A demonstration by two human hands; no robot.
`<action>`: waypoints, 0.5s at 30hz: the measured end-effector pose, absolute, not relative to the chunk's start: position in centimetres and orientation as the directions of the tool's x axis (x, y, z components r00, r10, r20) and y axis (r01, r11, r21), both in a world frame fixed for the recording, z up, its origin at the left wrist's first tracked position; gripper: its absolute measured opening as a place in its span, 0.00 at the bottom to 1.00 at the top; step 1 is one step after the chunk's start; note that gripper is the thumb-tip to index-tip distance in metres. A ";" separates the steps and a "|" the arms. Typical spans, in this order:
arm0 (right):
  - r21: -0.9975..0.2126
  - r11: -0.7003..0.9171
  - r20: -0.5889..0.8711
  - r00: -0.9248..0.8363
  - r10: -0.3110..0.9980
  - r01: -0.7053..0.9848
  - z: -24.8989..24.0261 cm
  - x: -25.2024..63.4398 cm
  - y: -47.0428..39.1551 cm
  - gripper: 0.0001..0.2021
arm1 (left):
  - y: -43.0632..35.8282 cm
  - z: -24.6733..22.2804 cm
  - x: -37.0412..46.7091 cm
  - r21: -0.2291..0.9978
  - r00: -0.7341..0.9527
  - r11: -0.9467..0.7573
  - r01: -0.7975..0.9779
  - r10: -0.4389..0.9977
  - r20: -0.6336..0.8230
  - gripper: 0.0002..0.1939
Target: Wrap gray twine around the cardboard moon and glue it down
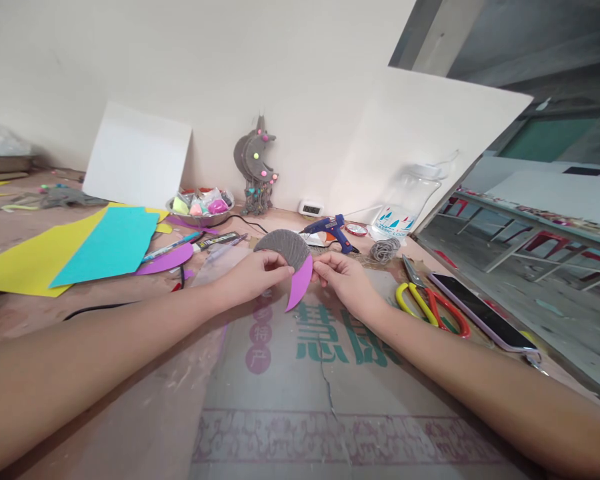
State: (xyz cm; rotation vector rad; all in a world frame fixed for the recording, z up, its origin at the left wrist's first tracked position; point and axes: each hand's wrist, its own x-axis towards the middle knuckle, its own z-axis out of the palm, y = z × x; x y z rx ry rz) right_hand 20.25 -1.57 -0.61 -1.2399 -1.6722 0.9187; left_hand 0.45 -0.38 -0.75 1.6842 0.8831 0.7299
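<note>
A purple foam crescent (300, 285) is held above the cardboard sheet (290, 393), its upper part wound with grey yarn (285, 245) and its lower tip bare. My left hand (257, 275) pinches the crescent at its inner edge between thumb and fingers. At the outer edge, near where the grey winding meets the purple, the fingers of my right hand (347, 280) are pressed together. What lies between them is too small to make out. A ball of grey yarn (385, 250) rests behind my right hand.
Right of the cardboard lie scissors (425, 300) and a phone (483, 313). Behind are a blue glue gun (330, 230), a plastic jar (405, 203) and a bowl (200, 219) of colourful packets. Yellow (30, 257) and turquoise (107, 247) sheets lie left. A decorated grey moon (253, 157) hangs behind.
</note>
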 end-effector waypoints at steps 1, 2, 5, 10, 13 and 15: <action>-0.906 0.242 0.203 -0.144 0.968 0.348 -0.6 20.3 -1.6 0.10 | -0.4 -0.7 0.5 0.964 0.540 -0.173 0.200 0.841 0.039 0.12; -0.906 0.245 0.212 -0.130 0.968 0.346 -0.5 20.3 -1.6 0.10 | -0.4 -0.7 0.5 0.965 0.538 -0.169 0.202 0.842 0.035 0.12; -0.906 0.251 0.227 -0.111 0.968 0.341 -0.4 20.2 -1.7 0.10 | -0.4 -0.5 0.5 0.956 0.533 -0.187 0.224 0.845 0.040 0.12; -0.920 0.280 0.261 -0.106 0.960 0.275 -0.8 20.2 -1.5 0.05 | -0.5 -0.2 0.4 0.918 0.525 -0.285 0.274 0.844 0.106 0.12; -0.913 0.293 0.273 -0.109 0.956 0.283 -1.0 20.2 -1.3 0.05 | -0.5 -0.1 0.4 0.917 0.516 -0.274 0.289 0.852 0.092 0.12; -0.915 0.288 0.266 -0.115 0.957 0.283 -1.1 20.3 -1.3 0.05 | -0.5 -0.2 0.5 0.922 0.509 -0.259 0.289 0.857 0.081 0.12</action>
